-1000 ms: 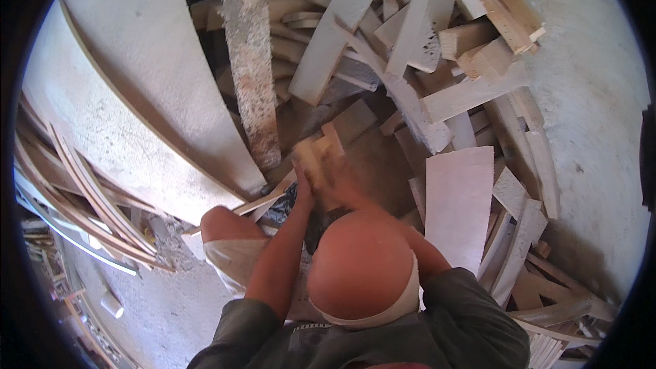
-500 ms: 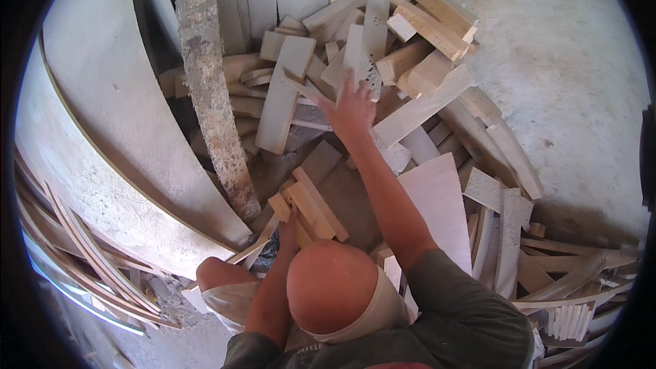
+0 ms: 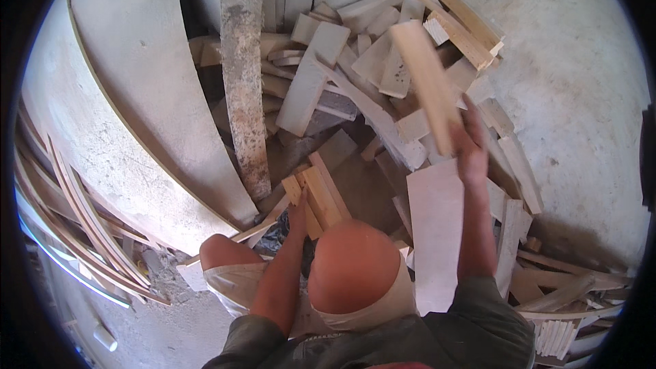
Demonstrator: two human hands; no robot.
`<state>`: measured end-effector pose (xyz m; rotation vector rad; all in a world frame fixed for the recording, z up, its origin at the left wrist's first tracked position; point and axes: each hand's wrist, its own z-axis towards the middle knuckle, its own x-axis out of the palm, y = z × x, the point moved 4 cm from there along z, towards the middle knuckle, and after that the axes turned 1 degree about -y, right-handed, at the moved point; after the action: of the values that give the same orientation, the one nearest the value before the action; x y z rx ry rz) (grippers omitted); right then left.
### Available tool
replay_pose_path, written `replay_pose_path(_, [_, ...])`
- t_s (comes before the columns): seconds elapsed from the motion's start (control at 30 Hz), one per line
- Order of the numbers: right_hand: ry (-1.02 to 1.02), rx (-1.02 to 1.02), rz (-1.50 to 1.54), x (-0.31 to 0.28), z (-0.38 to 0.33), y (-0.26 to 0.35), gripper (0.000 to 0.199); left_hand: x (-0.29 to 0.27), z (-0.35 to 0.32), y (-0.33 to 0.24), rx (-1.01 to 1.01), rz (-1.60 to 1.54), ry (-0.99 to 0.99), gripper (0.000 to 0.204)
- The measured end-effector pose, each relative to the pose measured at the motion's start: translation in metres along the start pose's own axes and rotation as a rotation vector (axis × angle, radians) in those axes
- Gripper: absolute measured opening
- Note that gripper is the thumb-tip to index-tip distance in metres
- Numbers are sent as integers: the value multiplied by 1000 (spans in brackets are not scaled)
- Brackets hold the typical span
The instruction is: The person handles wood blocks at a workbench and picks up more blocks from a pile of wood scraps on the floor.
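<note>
In my right hand (image 3: 471,147) is a pale wooden board (image 3: 422,75), raised above the heap and blurred by motion. Its far end points up and to the left. My left hand (image 3: 297,213) is low, in front of my knees, gripping several short wood blocks (image 3: 320,195) that sit side by side; part of its fingers is hidden by them. Beyond both hands spreads a heap of loose offcuts (image 3: 311,82), dusty and lying at many angles. A wide pale panel (image 3: 434,232) lies beside my right forearm.
Tall curved sheets (image 3: 137,89) lean at the left, with a rough, crusted plank (image 3: 243,75) beside them. Thin curved strips (image 3: 82,212) are stacked at the far left. More scraps (image 3: 553,287) lie at the lower right, near a stained pale wall (image 3: 574,96).
My right hand has moved right and nearer from the middle of the heap, taking up a board there. The left hand stays on the blocks. The whole view has shifted a little.
</note>
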<state>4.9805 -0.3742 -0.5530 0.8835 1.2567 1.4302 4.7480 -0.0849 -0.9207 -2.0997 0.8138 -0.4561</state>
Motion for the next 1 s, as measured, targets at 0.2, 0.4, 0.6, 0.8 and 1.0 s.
replay_pose_path(0.2, [-179, 13, -119, -55, -80, 9, 64, 0, 4, 18, 56, -27, 99, 86])
replay_pose_path(0.4, [-9, 198, -39, 5, -126, -61, 67, -1, 23, 17, -94, 69, 31, 104])
replay_pose_path(0.6, [388, 330, -619, 155, -189, -205, 57, -33, 75, 88, -173, 27, -100, 113])
replay_pose_path(0.8, [706, -176, -740, 184, -194, -282, 68, -1, -9, 1, 44, 204, -275, 113])
replay_pose_path(1.0, [220, -454, -1027, 182, -51, -172, 52, 13, -33, -17, 193, 366, -197, 131])
